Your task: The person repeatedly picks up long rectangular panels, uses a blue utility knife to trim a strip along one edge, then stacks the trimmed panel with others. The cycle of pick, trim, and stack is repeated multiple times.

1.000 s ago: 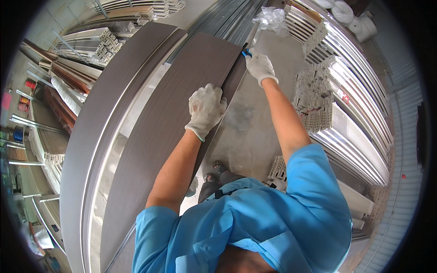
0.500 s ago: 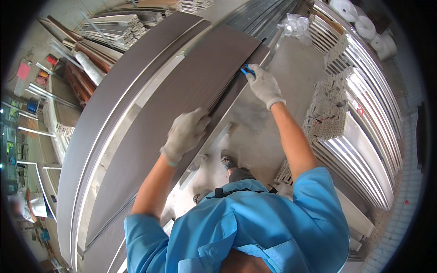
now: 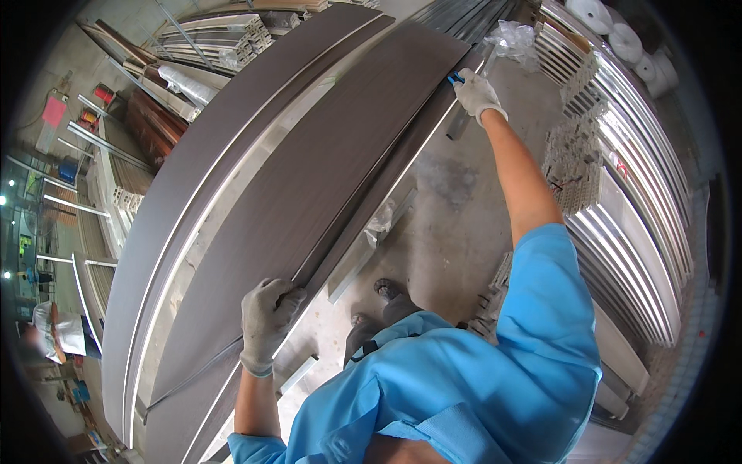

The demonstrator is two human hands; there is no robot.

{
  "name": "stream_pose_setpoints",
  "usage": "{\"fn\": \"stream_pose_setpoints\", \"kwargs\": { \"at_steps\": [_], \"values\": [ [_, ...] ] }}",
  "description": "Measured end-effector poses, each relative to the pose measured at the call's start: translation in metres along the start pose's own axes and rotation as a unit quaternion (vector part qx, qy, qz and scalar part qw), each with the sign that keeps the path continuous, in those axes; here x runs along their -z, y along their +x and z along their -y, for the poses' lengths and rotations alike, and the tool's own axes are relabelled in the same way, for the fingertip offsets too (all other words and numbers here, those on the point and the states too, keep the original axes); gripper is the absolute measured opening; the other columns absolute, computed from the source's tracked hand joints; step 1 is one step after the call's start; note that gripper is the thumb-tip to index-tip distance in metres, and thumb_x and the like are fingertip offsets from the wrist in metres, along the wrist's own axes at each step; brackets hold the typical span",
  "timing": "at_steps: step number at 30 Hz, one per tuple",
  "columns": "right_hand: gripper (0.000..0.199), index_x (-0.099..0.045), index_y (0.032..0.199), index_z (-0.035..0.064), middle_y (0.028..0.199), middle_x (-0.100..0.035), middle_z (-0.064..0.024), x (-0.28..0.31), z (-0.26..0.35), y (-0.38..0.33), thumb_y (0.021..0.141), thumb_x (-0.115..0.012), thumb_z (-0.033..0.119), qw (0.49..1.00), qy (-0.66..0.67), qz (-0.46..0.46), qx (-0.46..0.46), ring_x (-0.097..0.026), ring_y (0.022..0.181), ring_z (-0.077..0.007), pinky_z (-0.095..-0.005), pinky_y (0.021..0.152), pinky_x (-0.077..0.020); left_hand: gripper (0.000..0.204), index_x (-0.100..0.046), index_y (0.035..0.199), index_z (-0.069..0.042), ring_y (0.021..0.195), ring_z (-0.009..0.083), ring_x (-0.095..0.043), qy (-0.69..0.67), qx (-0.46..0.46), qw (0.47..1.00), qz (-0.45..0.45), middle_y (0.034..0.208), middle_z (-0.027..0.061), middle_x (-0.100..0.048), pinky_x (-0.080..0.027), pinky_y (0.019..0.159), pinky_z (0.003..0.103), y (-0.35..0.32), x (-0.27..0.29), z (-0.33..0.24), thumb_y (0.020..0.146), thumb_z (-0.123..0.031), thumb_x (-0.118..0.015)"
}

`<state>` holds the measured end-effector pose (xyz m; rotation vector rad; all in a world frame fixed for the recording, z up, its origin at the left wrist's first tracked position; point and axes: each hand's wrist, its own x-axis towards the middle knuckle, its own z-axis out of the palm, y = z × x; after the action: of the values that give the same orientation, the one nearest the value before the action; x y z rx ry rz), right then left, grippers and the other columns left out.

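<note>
While both gloved hands work its edge, a long brown panel (image 3: 325, 178) runs from 7 to 1 o'clock.
Left hand (image 3: 267, 321) is clamped on the panel's near edge; right hand (image 3: 477, 94), at 1 o'clock, is closed on a blue tool (image 3: 454, 78) touching that edge.

A long dark brown panel (image 3: 325, 170) is lying lengthwise on a stack of similar panels. The left hand (image 3: 267, 321), in a pale work glove, is gripping the panel's near edge, fingers curled over it. The right hand (image 3: 477, 94), also gloved, is reaching far along the same edge and holding a small blue tool (image 3: 454, 78) against it. Silvery metal profiles (image 3: 634, 193) are lying stacked to the right, just beside the concrete floor (image 3: 448, 216).
</note>
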<state>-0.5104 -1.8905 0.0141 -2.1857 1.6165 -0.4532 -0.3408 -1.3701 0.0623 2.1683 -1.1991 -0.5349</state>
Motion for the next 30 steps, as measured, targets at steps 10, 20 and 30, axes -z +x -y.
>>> {"fn": "stream_pose_setpoints", "kwargs": {
  "at_steps": [10, 20, 30],
  "values": [
    [0.039, -0.058, 0.130, 0.0173, 0.123, -0.064, -0.0172, -0.007, -0.012, 0.010, 0.094, -0.054, 0.032, 1.000, 0.026, -0.009, 0.001, -0.060, 0.112, -0.0359, -0.0437, 0.096, -0.0477, 0.016, -0.067, 0.074, -0.010, 0.074, 0.0277, -0.056, 0.213, -0.178, 0.960, -0.029, 0.076, 0.0061, -0.059, -0.044, 0.068, 0.040, 0.006, -0.007, 0.017, 0.080, -0.024, -0.073],
    [0.030, -0.061, 0.118, 0.0079, 0.103, -0.068, -0.0244, -0.023, 0.040, -0.110, 0.094, -0.056, 0.025, 0.992, 0.018, -0.064, 0.104, -0.064, 0.100, -0.0433, -0.0499, 0.089, -0.0499, 0.015, -0.065, 0.076, -0.007, 0.072, 0.0314, -0.056, 0.135, -0.264, 0.955, 0.013, 0.077, 0.0090, -0.059, -0.045, 0.066, 0.044, 0.018, -0.001, 0.041, 0.080, -0.021, -0.070],
    [0.033, -0.059, 0.124, 0.0057, 0.089, -0.069, -0.0211, -0.074, 0.133, -0.358, 0.095, -0.060, 0.021, 0.964, 0.122, -0.012, 0.234, -0.069, 0.089, -0.0369, -0.0448, 0.083, -0.0533, 0.021, -0.069, 0.076, -0.007, 0.081, 0.0326, -0.061, 0.139, -0.290, 0.947, 0.004, 0.084, 0.0114, -0.063, -0.048, 0.072, 0.045, 0.025, -0.012, 0.049, 0.081, -0.027, -0.066]
  ]
}}
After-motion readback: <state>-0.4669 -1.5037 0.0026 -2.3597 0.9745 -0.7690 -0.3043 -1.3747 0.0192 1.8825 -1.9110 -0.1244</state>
